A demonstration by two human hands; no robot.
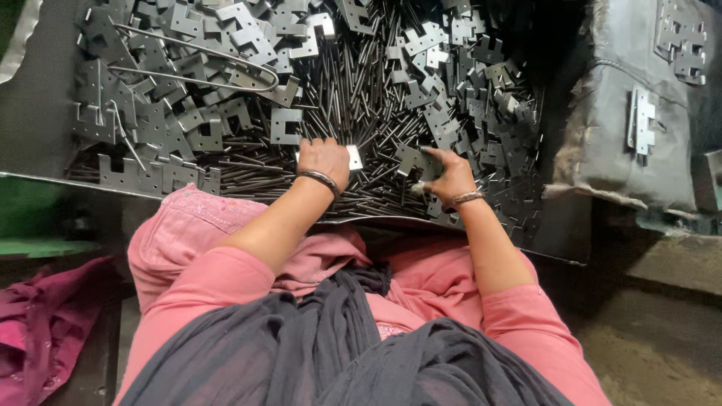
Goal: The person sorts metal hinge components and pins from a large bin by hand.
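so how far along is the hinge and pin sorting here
Done: a few joined hinge pieces lie on the grey padded surface to the right. In hand: the left hand holds a bright plate; the right hand presses a hinge leaf. Left: most of it, judging by the heap of loose leaves and thin pins filling the tray.

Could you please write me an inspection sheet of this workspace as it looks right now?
Surface: dark metal tray, almost wholly covered.
Job's things: heap of notched hinge plates on the left and right; thin metal pins piled in the middle.
Clutter: bent wire loop lying across the plates; spare hinge plates on the grey padded bundle to the right.
Hands: left hand curled over a bright plate; right hand resting on a plate among the pins; a bangle on each wrist.
Cables: nothing seen.
Surroundings: magenta cloth at lower left, bare floor at lower right.
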